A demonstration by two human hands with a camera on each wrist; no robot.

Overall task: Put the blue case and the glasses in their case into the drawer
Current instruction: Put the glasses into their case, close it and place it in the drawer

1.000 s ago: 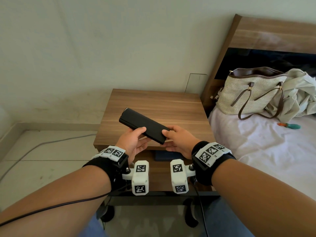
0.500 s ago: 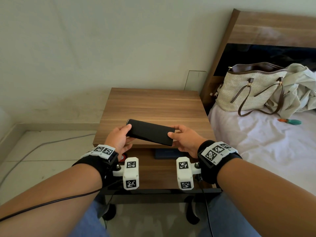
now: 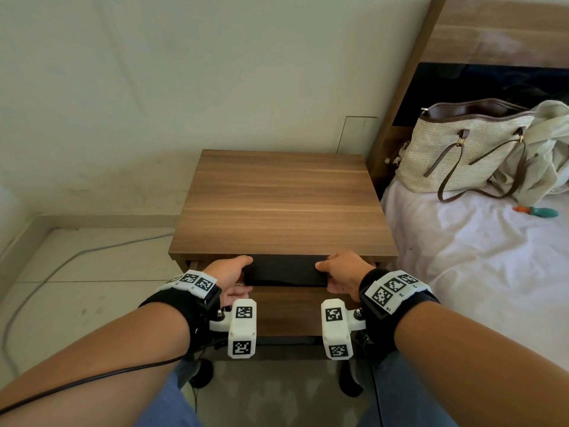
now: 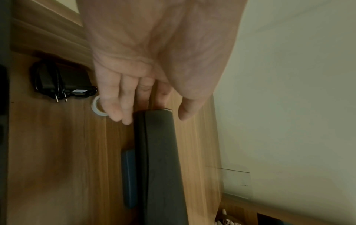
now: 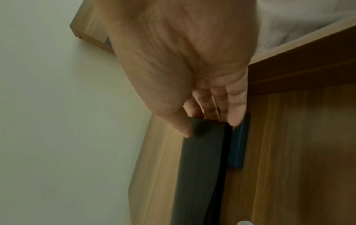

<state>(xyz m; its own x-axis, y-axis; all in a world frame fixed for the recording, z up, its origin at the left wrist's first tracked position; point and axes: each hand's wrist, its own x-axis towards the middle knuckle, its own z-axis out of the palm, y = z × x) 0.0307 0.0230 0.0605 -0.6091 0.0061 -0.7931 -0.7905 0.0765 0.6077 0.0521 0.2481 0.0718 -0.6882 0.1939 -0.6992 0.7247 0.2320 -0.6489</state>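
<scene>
Lowered to the drawer (image 3: 286,312), black case (image 3: 286,271) spans both hands.

Both hands, left (image 3: 229,271) and right (image 3: 345,272), hold the black case (image 3: 286,270) over the open drawer (image 3: 286,309)

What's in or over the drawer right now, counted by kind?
Black case: 1, held over the drawer by left hand and right hand
Blue case: 1
Tape roll: 1
Black charger: 1
Total: 4
</scene>
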